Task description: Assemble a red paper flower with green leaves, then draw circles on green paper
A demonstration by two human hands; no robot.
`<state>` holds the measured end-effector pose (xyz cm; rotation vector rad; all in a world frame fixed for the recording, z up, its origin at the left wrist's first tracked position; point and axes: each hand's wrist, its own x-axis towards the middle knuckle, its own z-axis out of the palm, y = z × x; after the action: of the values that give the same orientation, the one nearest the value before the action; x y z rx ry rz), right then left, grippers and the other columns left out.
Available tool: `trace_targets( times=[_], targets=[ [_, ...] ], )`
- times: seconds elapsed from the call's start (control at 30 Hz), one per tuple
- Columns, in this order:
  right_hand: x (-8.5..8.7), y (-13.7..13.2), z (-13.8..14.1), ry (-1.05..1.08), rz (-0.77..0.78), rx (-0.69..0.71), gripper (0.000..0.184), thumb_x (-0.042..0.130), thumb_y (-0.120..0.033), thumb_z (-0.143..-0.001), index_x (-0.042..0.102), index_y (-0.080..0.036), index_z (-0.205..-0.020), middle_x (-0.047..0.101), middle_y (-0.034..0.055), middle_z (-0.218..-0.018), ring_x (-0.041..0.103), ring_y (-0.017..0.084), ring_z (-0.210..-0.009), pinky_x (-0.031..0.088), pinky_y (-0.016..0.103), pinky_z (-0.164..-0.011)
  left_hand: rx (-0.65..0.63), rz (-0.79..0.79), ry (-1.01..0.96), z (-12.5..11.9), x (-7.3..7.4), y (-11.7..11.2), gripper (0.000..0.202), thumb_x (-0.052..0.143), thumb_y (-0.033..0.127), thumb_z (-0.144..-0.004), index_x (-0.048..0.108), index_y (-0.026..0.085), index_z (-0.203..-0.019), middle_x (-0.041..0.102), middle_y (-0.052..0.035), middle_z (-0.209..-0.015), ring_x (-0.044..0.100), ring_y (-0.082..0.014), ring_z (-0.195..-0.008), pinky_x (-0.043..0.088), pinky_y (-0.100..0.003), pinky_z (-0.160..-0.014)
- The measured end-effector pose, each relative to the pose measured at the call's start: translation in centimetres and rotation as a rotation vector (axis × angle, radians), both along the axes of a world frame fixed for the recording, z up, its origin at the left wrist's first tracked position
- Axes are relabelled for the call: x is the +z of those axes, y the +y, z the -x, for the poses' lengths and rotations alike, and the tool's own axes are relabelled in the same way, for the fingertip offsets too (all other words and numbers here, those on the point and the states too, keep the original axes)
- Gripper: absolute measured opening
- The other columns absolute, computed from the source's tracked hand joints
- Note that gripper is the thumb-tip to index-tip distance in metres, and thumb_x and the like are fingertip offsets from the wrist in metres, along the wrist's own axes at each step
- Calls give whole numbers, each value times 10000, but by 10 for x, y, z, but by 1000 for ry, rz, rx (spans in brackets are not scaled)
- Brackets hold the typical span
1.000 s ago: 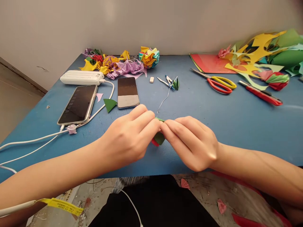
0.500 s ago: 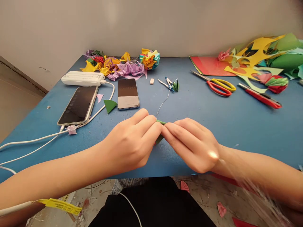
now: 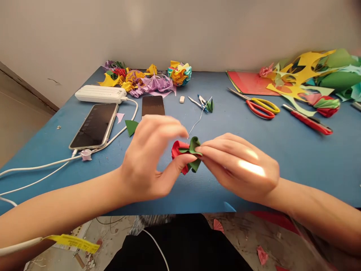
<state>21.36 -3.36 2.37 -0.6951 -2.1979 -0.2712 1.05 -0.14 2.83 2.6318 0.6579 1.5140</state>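
Observation:
A small paper flower (image 3: 176, 149), red with folded green paper leaves (image 3: 194, 143) at its base, is in front of me above the table. My right hand (image 3: 241, 165) pinches the green end between thumb and fingers. My left hand (image 3: 152, 158) has its fingers raised and spread from the thumb, and the thumb rests against the flower's green part. The fingers of the left hand are a little blurred. A thin wire (image 3: 197, 122) runs up behind the flower toward a pair of compasses (image 3: 202, 102) and a small dark green leaf piece (image 3: 210, 106).
Beyond my left hand are a phone (image 3: 152, 105), another phone (image 3: 94, 126), a white power bank (image 3: 100, 93) and a green paper wedge (image 3: 131, 127). Scissors (image 3: 259, 107), a red cutter (image 3: 308, 120) and paper scraps (image 3: 304, 71) lie at right. Crumpled paper flowers (image 3: 158, 82) line the back.
My left hand has opened and lifted its fingers away from the pinch. The red flower, hidden behind the hands before, now shows. My right hand has kept its pinch.

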Motion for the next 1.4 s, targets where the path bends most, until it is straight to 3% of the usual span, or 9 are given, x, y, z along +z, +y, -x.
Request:
trace_targets(
  times=[0.13,0.17,0.23,0.53,0.67,0.83,1.0,1.13,1.4],
  targets=[
    [5,4,-2,121,20,47,230,631,-4,-743,620,-126,-938,674,95,-786,612,147,-702,539,302,-642,-338,1138,-133,-9,-3,-8,378,481,419,-897,461,160,-1171,582,-104,-1064,589,-176,-923,510,-306,-761],
    [4,5,-2,136,31,68,242,633,2,-738,620,-123,-945,676,99,-799,615,149,-715,541,304,-646,-435,1323,-135,-10,-3,-10,396,479,437,-897,455,159,-1178,592,-101,-1049,598,-171,-897,511,-306,-764],
    [1,6,-3,126,28,100,257,630,7,-737,617,-112,-964,677,115,-828,618,160,-741,544,310,-649,-550,1495,-203,-11,-1,-12,430,547,422,-864,445,159,-1188,597,-86,-1022,604,-158,-846,510,-301,-768],
    [-12,10,-4,-7,-127,55,281,630,-74,-755,605,-94,-1034,682,139,-853,609,212,-749,520,352,-584,-467,1444,-233,-12,0,-18,386,620,320,-831,472,187,-1162,552,-27,-974,534,-93,-756,491,-213,-683],
    [-8,8,-7,83,-30,113,241,562,-60,-782,608,-131,-1008,665,113,-823,599,183,-709,515,329,-570,-448,1369,-91,-7,4,-13,342,592,310,-854,486,209,-1164,551,-17,-1003,530,-103,-843,469,-202,-745],
    [-6,13,-12,380,204,76,260,555,-18,-787,627,-201,-957,621,53,-826,595,144,-722,515,291,-598,-444,1320,101,-4,12,-11,384,586,284,-849,477,193,-1206,589,-46,-1074,561,-155,-969,453,-259,-872],
    [-2,24,-13,257,491,170,176,651,-138,-778,659,-224,-931,580,38,-857,564,131,-738,505,267,-592,-437,1272,208,-5,12,-11,292,577,288,-837,530,181,-1105,612,-23,-974,574,-153,-885,466,-264,-803],
    [-1,25,-11,179,459,202,182,656,-145,-780,655,-205,-952,553,45,-876,556,132,-779,515,286,-662,-397,1233,265,-7,12,-12,209,570,301,-827,557,169,-988,596,-14,-896,556,-157,-824,467,-272,-738],
    [0,17,-7,60,449,255,129,628,-143,-801,628,-182,-924,539,73,-946,538,143,-862,511,306,-713,-377,1310,341,-3,16,-16,511,617,343,-803,393,212,-1244,591,-26,-949,601,-180,-862,503,-265,-702]
  ],
)
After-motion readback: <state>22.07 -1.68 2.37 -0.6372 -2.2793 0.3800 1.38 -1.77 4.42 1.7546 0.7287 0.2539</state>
